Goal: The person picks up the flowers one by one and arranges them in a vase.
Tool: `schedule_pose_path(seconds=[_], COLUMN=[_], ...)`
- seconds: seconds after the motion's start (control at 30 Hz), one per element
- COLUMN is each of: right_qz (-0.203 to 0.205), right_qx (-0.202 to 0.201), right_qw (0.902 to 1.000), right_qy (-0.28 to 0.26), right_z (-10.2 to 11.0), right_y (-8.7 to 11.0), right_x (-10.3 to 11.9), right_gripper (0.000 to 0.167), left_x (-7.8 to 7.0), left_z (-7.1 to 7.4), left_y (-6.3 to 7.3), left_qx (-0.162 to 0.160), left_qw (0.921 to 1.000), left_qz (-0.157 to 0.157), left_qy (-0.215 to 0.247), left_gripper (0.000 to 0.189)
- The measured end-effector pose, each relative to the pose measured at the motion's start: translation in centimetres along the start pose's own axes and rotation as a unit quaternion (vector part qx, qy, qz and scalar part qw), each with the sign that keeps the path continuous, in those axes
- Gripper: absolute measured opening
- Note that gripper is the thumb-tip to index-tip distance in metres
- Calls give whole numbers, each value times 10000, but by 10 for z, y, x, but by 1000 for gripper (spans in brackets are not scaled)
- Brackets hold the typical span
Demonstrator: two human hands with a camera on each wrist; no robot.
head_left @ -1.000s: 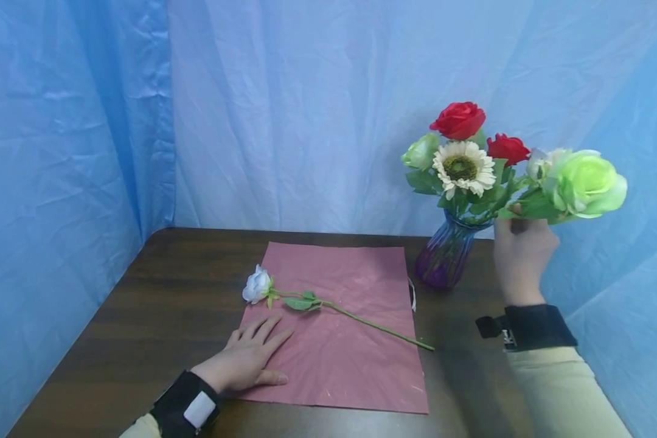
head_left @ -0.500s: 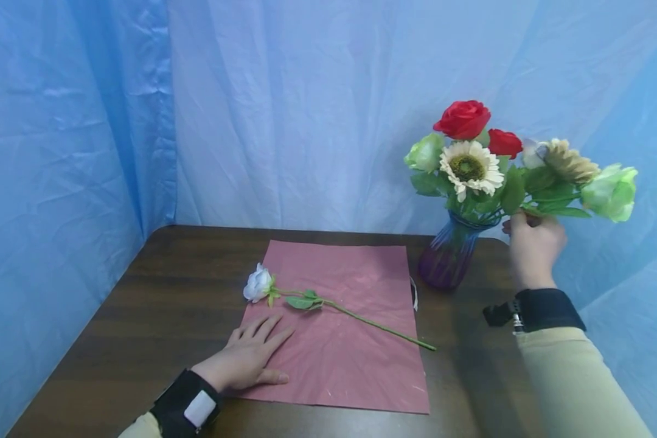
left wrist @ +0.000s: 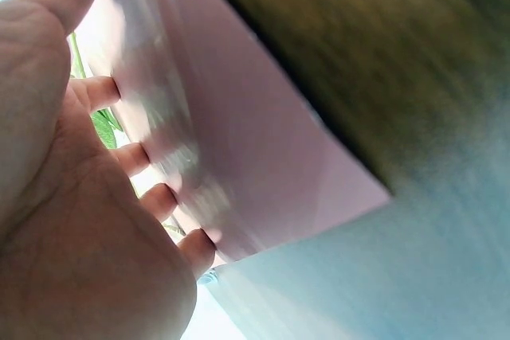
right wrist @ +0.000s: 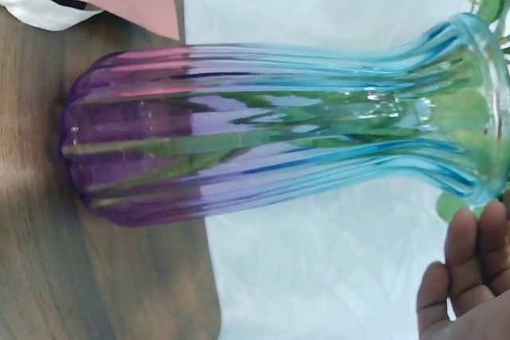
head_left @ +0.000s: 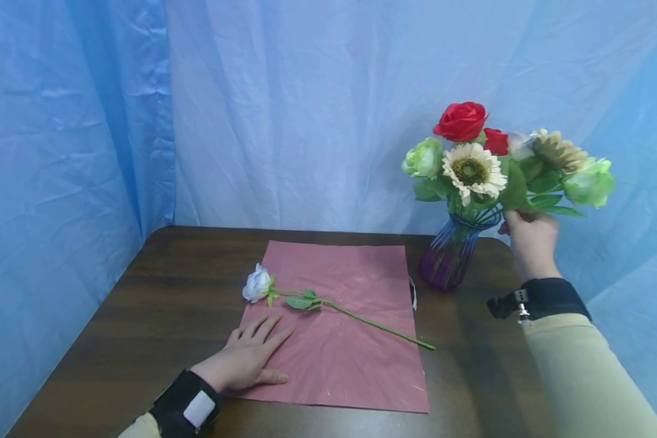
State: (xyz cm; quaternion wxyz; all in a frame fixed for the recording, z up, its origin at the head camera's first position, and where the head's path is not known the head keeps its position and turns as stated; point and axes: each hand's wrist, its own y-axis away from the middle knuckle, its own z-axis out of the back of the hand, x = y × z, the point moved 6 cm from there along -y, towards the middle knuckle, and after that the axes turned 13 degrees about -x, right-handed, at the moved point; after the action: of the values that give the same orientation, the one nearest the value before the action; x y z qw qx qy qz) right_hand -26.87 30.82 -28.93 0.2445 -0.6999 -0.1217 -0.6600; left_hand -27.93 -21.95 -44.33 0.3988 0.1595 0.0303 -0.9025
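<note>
My right hand [head_left: 535, 243] is beside the rim of a blue-to-purple ribbed glass vase [head_left: 446, 261], fingers curled around a flower stem at its mouth. Just above lean a light green rose [head_left: 590, 181] and a cream sunflower [head_left: 559, 151] turned away; which stem I grip is hidden. The right wrist view shows stems inside the vase [right wrist: 159, 133] and my curled fingertips [right wrist: 462, 232] by its rim. My left hand [head_left: 246, 359] lies flat, fingers spread, on pink wrapping paper [head_left: 339, 377]. Across that paper lies a white rose [head_left: 257, 283] with a long green stem.
Red roses [head_left: 461, 121], a front-facing cream sunflower [head_left: 473, 172] and another green rose [head_left: 423, 158] also stand in the vase. A white ribbon [head_left: 413, 293] pokes out at the paper's right edge. Blue curtains [head_left: 306, 121] surround the dark wooden table [head_left: 153, 292].
My right hand first shifted right and slightly up, then drew back a little left. The right-hand flowers swung round, the sunflower turning away and the green rose dropping outward. My left hand stayed still.
</note>
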Motion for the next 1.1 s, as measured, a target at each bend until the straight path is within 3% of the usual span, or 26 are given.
schedule_pose_path(seconds=[0.1,0.3,0.6,0.87,0.97,1.1], right_qz=[-209,-528,-464,-377,-343,-242], right_qx=[67,107,-268,-466,-415,-222], right_qw=[9997,9981,9985,9974,9982,9993], right_qy=[-62,-313,-65,392,258,-178], right_z=[-1,-2,-2,-3,-4,-5], right_y=[1,3,2,10,16,27], right_x=[-3,-6,-7,-4,-3,-4], right_gripper=[13,4,7,10,6,14], left_x=[3,10,20,40,48,59], left_z=[0,1,2,10,11,12], left_y=[1,-6,-15,-29,-35,-43], left_qx=[22,53,46,43,37,44], left_qw=[10000,9999,9997,9991,9987,9979], left_qz=[4,-68,-220,-414,-510,-641], left_qy=[12,61,17,-41,-84,-110], left_gripper=[88,88,88,89,89,89])
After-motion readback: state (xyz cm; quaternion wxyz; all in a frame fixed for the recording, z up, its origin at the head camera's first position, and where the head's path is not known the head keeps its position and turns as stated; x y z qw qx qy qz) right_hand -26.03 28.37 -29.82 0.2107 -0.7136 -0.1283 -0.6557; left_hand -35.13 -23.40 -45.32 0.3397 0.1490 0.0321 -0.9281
